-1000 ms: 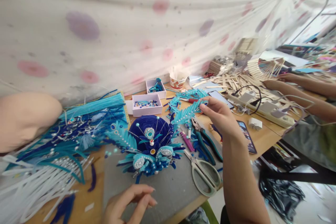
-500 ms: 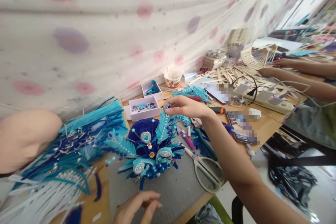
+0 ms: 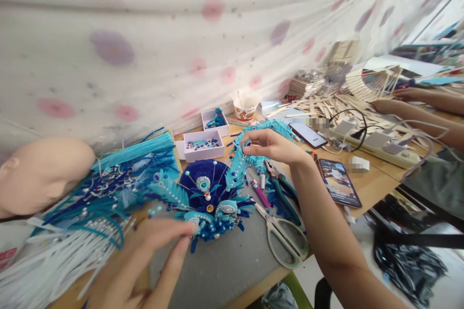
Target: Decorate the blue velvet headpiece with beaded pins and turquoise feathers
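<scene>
A blue headdress with pearls, beads and feather-shaped sprays lies on the grey mat. My right hand pinches the beaded tip of its right turquoise feather spray. At the headdress's front left edge is my left hand, slightly blurred, with thumb and forefinger brought together. Whether anything is between those fingertips I cannot make out. The left feather spray leans outward. To the right lie scissors, pliers and a purple-handled tool.
White boxes of beads and blue pieces stand behind, near a paper cup. Blue strips and a mannequin head lie left. A phone and power strip are right; beyond, another person's hands are beside a stick frame.
My left hand has risen from below the headdress to its front left edge, its fingers closing together. My right hand stays at the feather spray's tip. The view has shifted slightly left.
</scene>
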Available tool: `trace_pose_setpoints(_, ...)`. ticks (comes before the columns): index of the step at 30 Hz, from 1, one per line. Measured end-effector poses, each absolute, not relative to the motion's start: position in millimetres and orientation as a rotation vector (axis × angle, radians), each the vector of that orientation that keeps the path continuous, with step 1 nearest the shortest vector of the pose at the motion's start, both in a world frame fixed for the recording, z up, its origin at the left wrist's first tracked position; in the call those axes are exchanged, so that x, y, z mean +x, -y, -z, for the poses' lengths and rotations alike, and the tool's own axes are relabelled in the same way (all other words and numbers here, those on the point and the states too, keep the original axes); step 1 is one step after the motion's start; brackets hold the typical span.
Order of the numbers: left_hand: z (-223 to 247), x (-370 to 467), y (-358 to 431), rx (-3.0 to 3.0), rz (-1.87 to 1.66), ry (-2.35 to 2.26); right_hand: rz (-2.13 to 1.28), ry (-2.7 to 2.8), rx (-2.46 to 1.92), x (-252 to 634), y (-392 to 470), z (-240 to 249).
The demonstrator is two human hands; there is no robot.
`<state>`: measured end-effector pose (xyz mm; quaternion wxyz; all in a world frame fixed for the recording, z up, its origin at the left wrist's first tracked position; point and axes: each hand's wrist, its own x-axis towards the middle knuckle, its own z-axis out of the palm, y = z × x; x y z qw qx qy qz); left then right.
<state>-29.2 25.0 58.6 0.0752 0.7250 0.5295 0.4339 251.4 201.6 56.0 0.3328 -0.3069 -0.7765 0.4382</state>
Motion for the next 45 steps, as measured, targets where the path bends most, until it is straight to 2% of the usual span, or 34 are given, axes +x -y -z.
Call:
trace_pose_setpoints(4, -89, -6, -78, 2.431, -1.135, -1.542, -1.114, 2.098, -0.778, 233, -204, -50)
trace_pose_setpoints(11, -87, 35, -135, 2.432, -0.495, -1.537, -1.045, 2.042, -0.784, 235, -202, -41)
trace_pose_setpoints(19, -90, 32, -136, 2.391, -0.442, -1.581, -1.085, 1.966, -0.722, 250, -204, -38)
trace_pose_setpoints(27, -94, 31, -146, 2.393, -0.301, -1.353, -1.228, 1.934, -0.612, 271, -206, -42)
trace_pose_setpoints(38, -92, 22, -140, 2.254, -0.467, -1.531, -1.26, 1.866, -0.675, 255, -207, -34)
trace_pose_setpoints(45, -87, 22, -143, 2.21, -0.449, -1.576, -1.321, 1.868, -0.59, 267, -207, -39)
